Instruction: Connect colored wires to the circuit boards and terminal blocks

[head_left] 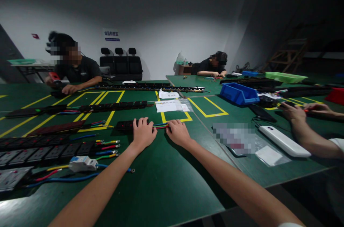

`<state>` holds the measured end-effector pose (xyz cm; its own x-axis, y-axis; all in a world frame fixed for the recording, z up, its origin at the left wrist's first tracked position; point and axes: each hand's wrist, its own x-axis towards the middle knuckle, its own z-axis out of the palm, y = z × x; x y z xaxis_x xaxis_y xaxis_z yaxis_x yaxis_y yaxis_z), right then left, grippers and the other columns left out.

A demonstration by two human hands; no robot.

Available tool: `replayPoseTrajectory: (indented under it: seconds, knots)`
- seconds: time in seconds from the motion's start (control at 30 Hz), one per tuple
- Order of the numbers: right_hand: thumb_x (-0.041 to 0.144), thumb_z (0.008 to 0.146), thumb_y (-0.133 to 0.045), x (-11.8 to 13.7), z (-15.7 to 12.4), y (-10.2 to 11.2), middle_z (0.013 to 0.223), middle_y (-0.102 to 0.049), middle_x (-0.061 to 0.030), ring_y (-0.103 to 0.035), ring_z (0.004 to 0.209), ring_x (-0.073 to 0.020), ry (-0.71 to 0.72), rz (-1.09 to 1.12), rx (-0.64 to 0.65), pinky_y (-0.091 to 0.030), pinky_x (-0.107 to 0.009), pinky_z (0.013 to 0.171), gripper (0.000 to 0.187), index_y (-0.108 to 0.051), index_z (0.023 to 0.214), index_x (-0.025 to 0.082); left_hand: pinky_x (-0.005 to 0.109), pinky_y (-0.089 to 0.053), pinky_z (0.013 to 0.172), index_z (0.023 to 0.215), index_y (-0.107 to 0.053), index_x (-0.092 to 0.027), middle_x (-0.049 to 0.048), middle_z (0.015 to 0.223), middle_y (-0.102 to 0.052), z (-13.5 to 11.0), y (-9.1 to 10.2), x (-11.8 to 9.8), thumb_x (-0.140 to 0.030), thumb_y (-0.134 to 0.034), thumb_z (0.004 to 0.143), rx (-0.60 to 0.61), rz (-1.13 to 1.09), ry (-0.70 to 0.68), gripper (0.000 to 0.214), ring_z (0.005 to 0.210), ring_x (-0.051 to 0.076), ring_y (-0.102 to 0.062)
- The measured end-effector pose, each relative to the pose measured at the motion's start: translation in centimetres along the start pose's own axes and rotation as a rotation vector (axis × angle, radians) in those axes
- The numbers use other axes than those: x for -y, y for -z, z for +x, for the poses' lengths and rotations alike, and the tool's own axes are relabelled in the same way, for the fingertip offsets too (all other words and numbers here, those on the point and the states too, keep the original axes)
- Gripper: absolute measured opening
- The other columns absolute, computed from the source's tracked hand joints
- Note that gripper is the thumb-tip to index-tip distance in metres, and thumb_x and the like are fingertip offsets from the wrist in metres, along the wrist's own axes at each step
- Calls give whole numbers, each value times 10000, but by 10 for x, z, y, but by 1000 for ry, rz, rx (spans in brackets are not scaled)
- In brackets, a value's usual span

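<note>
My left hand lies over the right end of a short black socket block, its fingers curled across the top. Blue, green and red wires run out of that end. My right hand is closed around the wires a short way to the right; their tips are hidden under its fingers. Nearer to me on the left lie several black socket strips with coloured leads and metal ring terminals. A white and blue device sits among these leads.
A blue bin, a white power bank and a plastic bag lie to the right. Papers and more strips lie ahead. A co-worker's hands work at right; two people sit across the green table.
</note>
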<state>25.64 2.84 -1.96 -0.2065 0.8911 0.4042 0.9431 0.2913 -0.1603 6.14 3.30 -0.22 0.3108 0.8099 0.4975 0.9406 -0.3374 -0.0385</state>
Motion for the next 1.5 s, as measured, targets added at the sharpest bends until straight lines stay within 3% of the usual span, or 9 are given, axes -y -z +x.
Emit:
replayPoseTrajectory:
  seconds: [0.07, 0.23, 0.4, 0.57, 0.7, 0.87, 1.0, 1.13, 1.5]
  knots:
    - [333, 977, -477, 1, 0, -1, 1204, -679, -101, -543, 1135, -266, -15, -8, 25, -414, -383, 924, 315, -651, 1209, 211, 614, -299, 1120, 1072, -742, -206, 154, 1312, -620, 0, 1, 0, -364, -493, 936, 6, 1, -3, 324, 1249, 350, -510]
    - [292, 961, -497, 1, 1, 2, 1271, -650, -125, -546, 1154, -254, -38, 31, -10, -397, -356, 941, 443, -516, 1387, 172, 614, -302, 1114, 1069, -742, -200, 156, 1304, -624, 0, 0, 0, -358, -504, 933, -8, 21, -7, 316, 1240, 347, -514]
    - [312, 974, -497, 0, 1, 3, 1075, -694, -94, -565, 1060, -255, -12, 8, 31, -399, -348, 887, 217, -668, 1059, 210, 609, -306, 1110, 1053, -745, -211, 148, 1288, -633, 0, 0, 0, -352, -521, 928, -24, 25, -9, 292, 1224, 342, -522]
    - [286, 963, -517, -3, 2, 0, 1150, -675, -110, -567, 1057, -253, -16, 90, -60, -409, -349, 898, 304, -611, 1235, 187, 612, -312, 1104, 1050, -748, -210, 148, 1285, -638, 0, 1, -1, -344, -532, 925, -28, 24, -11, 282, 1219, 343, -528]
    - [258, 955, -521, -4, 3, 0, 1206, -649, -119, -537, 1108, -255, 27, 108, -142, -411, -355, 924, 232, -668, 1120, 191, 618, -319, 1096, 1054, -746, -202, 155, 1286, -637, 0, 0, 0, -341, -531, 927, -27, 28, -18, 286, 1217, 343, -530]
    - [264, 952, -528, -3, 2, 1, 983, -685, -96, -550, 972, -244, 18, 45, -71, -414, -357, 846, 182, -699, 920, 211, 621, -324, 1091, 1048, -745, -204, 155, 1276, -640, 0, -2, 1, -343, -533, 926, -38, 33, -25, 282, 1211, 343, -534]
    - [236, 926, -554, -4, 2, -1, 1113, -662, -121, -545, 1041, -251, 19, 37, -91, -405, -349, 863, 134, -682, 936, 198, 622, -324, 1092, 1044, -745, -200, 159, 1273, -639, 0, -3, 1, -343, -531, 925, -41, 28, -25, 284, 1210, 343, -534]
    - [269, 952, -540, -6, 3, -7, 987, -668, -98, -571, 946, -235, -14, 59, -54, -406, -337, 833, 121, -635, 982, 199, 622, -317, 1096, 1039, -744, -206, 155, 1278, -638, 0, -3, 1, -342, -532, 922, -42, 24, -17, 278, 1214, 341, -532]
    - [182, 948, -539, -9, 4, -9, 1041, -576, -63, -613, 870, -180, 90, 433, -270, -509, -300, 797, 132, -622, 1044, 222, 624, -245, 1130, 1059, -720, -193, 161, 1267, -624, 0, 0, -2, -321, -571, 878, -103, -1, -55, 268, 1237, 349, -503]
